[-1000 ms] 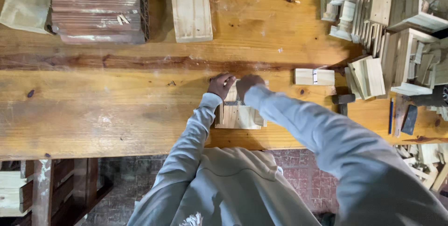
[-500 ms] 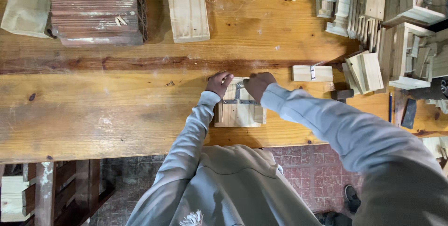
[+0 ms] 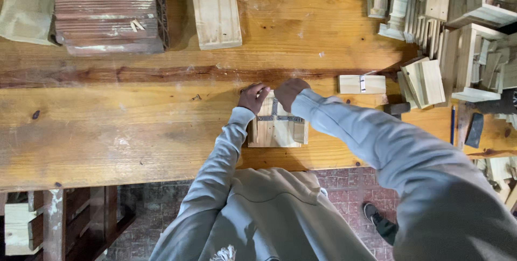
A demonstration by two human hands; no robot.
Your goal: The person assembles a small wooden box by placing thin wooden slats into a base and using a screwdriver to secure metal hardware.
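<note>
A small pale wooden box (image 3: 276, 129) with a metal strip across it lies on the wooden workbench (image 3: 118, 126) near its front edge. My left hand (image 3: 253, 97) grips the box's far left corner. My right hand (image 3: 290, 92) is closed over the far right corner, touching the box from above. Both grey sleeves reach in from below and hide the box's side edges.
A small wooden block (image 3: 361, 84) lies to the right of the box. Stacked wooden parts (image 3: 436, 29) crowd the right end. A stack of reddish boards (image 3: 107, 10) and a pale plank (image 3: 215, 8) lie at the back. A dark tool (image 3: 474, 130) sits far right.
My right hand has shifted left from beside the box onto its far right corner. The left hand has stayed on the box.
</note>
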